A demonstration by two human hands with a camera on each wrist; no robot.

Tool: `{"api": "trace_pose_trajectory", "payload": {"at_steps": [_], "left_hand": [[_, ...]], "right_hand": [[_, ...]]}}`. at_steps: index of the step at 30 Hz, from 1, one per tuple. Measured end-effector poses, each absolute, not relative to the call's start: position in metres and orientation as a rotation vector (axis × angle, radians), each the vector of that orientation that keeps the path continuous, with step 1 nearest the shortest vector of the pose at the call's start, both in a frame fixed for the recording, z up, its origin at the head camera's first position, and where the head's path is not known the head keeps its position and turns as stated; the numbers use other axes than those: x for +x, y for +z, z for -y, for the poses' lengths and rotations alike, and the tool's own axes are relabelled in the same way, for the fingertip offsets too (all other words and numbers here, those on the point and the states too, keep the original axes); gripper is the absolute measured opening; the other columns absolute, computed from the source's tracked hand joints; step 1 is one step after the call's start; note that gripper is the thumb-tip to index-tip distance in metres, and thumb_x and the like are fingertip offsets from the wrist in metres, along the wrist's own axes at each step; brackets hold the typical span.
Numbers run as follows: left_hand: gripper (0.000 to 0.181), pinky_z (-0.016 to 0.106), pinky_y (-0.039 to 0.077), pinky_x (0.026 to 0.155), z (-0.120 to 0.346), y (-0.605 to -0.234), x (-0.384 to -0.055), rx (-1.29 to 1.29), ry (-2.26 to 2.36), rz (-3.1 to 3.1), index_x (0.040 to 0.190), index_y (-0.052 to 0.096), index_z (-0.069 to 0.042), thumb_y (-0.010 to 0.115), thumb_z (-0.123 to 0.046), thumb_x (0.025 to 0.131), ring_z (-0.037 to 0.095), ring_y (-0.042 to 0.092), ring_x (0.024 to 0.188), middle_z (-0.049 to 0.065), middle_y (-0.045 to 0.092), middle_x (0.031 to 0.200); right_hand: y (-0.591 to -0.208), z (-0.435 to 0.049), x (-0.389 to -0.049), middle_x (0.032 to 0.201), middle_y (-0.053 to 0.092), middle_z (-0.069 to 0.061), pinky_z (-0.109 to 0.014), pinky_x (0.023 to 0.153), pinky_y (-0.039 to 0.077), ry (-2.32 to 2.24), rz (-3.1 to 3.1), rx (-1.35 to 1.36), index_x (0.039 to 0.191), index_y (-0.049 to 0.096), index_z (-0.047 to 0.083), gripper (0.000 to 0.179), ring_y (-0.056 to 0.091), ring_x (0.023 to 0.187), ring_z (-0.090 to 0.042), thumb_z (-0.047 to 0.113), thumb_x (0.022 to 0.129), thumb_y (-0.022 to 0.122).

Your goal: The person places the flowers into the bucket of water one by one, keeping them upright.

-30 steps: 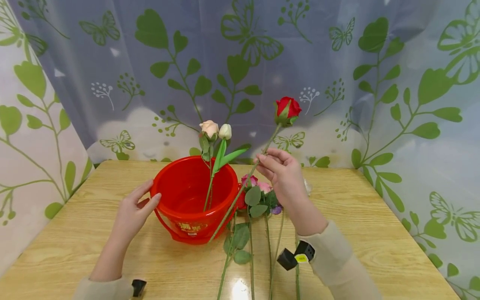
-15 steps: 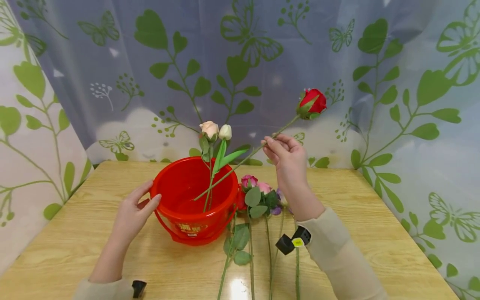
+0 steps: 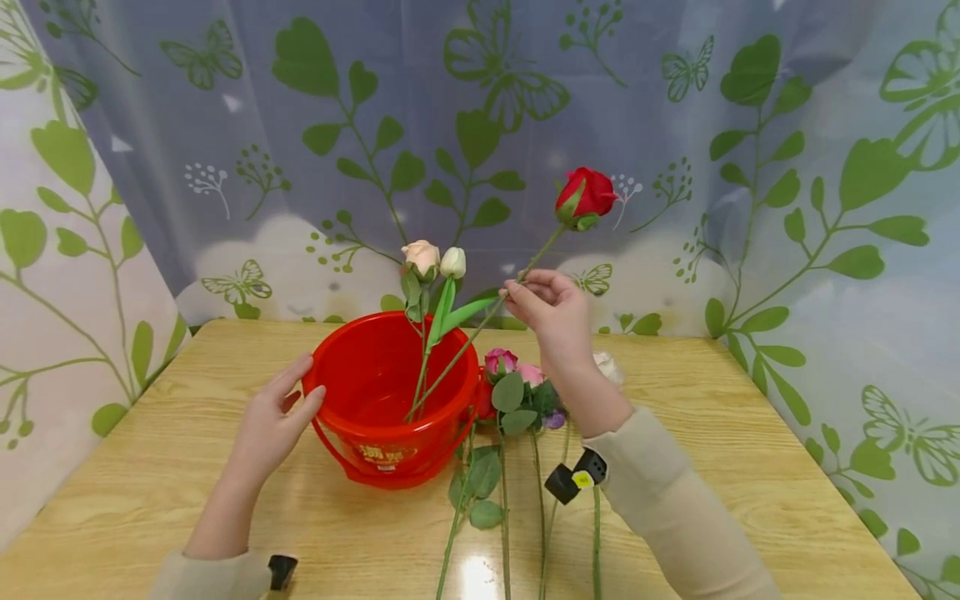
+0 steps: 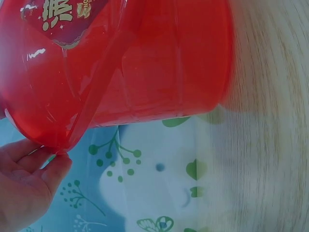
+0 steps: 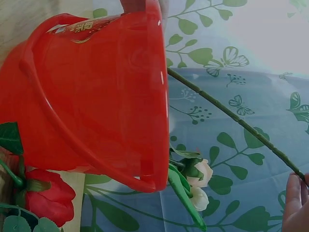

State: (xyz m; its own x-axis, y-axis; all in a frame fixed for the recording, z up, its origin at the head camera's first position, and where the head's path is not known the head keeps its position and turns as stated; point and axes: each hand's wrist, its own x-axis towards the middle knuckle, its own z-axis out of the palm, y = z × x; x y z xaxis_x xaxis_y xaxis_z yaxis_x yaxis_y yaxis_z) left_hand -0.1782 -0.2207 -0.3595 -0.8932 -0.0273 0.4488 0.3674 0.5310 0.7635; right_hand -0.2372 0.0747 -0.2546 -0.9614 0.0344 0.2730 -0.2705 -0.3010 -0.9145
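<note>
My right hand (image 3: pixel 553 312) pinches the stem of a red rose (image 3: pixel 587 197), whose bloom leans up to the right. The lower stem slants down into a red bucket (image 3: pixel 352 431) and crosses the stems inside it. At the bucket's left rim, my left hand (image 3: pixel 273 421) grips the edge between thumb and fingers; the left wrist view shows the thumb (image 4: pixel 57 170) near the handle joint. A peach rose (image 3: pixel 422 257) and a white tulip (image 3: pixel 453 263) stand in the bucket, leaning on its right side. In the right wrist view the rose stem (image 5: pixel 231 115) runs from bucket mouth to fingers.
Right of the bucket, several flowers lie on the wooden table (image 3: pixel 720 467), among them a magenta rose (image 3: pixel 501 361), a pink one (image 3: pixel 531 375) and a white one (image 3: pixel 608 367). Their stems point toward the front edge. A patterned curtain (image 3: pixel 360 167) hangs behind.
My right hand has lifted the red rose and moved slightly left, swinging its stem end from in front of the bucket to inside it. The left hand has stayed on the rim.
</note>
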Motion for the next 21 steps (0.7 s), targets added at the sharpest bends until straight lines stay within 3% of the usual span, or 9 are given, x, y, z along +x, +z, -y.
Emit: {"api": "trace_pose_trajectory", "payload": {"at_steps": [13,21], "left_hand": [[0.045,0.041,0.041,0.084,0.224,-0.362,-0.18,-0.288,-1.289,2.37,0.124,0.044,0.011,0.056,-0.011,0.087,0.034,0.039,0.117,0.023,0.043,0.127],[0.047,0.039,0.042,0.083,0.225,-0.362,-0.181,-0.288,-1.288,2.371,0.124,0.043,0.011,0.057,-0.014,0.087,0.033,0.04,0.117,0.023,0.044,0.127]], "right_hand": [[-0.263,-0.059,-0.242,0.081,0.058,-0.007,-0.034,0.077,0.051,2.281,1.916,0.341,0.097,0.052,-0.009,0.017,0.062,0.075,-0.015,-0.004,0.082,0.058],[-0.272,-0.05,-0.243,0.082,0.057,-0.008,-0.034,0.076,0.052,2.206,2.034,0.406,0.099,0.054,-0.007,0.019,0.06,0.078,-0.023,-0.002,0.082,0.059]]}}
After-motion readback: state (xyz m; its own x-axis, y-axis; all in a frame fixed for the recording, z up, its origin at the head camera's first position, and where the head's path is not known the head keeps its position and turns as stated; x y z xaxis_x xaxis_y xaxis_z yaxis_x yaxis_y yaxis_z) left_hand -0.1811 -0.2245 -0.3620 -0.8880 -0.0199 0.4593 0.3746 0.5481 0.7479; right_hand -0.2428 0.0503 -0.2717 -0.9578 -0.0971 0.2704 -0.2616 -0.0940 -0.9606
